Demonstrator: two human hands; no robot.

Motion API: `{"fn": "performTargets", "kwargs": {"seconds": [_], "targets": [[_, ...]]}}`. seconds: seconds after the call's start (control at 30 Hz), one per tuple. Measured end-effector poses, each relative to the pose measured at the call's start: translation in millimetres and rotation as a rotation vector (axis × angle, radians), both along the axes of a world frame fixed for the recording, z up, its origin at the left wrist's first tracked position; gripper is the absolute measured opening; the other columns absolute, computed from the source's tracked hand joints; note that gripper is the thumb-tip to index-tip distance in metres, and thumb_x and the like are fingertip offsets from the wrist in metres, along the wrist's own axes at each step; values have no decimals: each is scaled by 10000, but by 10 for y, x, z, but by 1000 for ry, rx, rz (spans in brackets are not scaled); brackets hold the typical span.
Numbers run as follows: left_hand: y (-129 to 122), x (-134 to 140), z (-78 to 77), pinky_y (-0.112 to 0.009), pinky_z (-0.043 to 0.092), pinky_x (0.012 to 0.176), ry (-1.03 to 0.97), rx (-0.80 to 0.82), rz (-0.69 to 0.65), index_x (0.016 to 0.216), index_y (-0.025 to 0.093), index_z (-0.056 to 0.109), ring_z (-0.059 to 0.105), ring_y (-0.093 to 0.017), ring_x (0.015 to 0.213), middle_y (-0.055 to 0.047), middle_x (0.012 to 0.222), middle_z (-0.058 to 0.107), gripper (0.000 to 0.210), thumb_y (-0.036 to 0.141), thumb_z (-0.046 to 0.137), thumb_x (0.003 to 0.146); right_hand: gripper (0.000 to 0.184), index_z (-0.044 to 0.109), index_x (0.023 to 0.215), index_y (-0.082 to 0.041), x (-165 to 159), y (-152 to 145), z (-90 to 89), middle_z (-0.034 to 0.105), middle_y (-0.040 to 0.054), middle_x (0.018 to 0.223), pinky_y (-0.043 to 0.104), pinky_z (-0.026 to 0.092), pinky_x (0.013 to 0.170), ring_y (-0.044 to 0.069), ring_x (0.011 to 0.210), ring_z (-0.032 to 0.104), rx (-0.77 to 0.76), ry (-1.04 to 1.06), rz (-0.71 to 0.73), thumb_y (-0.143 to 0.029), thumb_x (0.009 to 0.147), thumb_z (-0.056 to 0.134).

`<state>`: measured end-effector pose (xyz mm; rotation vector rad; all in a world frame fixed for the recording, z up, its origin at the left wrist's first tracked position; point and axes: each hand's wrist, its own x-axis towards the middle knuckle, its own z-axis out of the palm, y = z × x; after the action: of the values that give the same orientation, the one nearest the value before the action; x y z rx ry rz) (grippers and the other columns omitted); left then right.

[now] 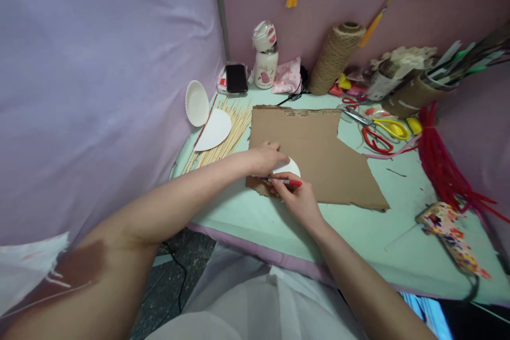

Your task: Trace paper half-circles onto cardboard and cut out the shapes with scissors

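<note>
A sheet of brown cardboard (314, 154) lies on the pale green tabletop. On its left part rests a small rounded white paper piece (292, 167), partly hidden by both hands. My left hand (266, 158) lies over the paper and cardboard, fingers stretched out and pressing down. In my right hand (299, 199) is a pen with a red end (294, 183), held between thumb and fingers. Its tip points left, close to the paper's lower edge; whether it touches the cardboard is hard to see.
Left of the cardboard are thin wooden sticks (238, 130), a white paper half-disc (215, 128) and a white bowl (197, 103). Behind stand a bottle (265, 64) and twine spool (337, 61). Scissors (376, 135), red pipe cleaners (442, 164) and a patterned glue gun (448, 234) lie right.
</note>
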<state>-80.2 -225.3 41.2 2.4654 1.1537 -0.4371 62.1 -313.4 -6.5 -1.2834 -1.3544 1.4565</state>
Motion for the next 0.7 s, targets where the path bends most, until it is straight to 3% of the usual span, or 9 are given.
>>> {"fn": "performTargets", "kwargs": {"seconds": [0.23, 0.7], "targets": [[27, -11, -60, -402, 392, 860, -15, 16, -12, 1283, 300, 488, 459, -301, 1016, -125, 1177, 454, 598, 304, 621, 700, 267, 670, 887, -171, -14, -6, 14, 727, 78, 789, 289, 540, 617, 195, 686, 681, -2, 17, -4, -408, 767, 646], [4, 1, -31, -400, 378, 882, -27, 1, 25, 1280, 300, 503, 460, -292, 1034, -117, 1175, 474, 572, 313, 608, 718, 272, 666, 893, -172, -31, -4, -59, 732, 78, 826, 301, 554, 664, 190, 704, 685, 19, 29, 13, -418, 782, 637]]}}
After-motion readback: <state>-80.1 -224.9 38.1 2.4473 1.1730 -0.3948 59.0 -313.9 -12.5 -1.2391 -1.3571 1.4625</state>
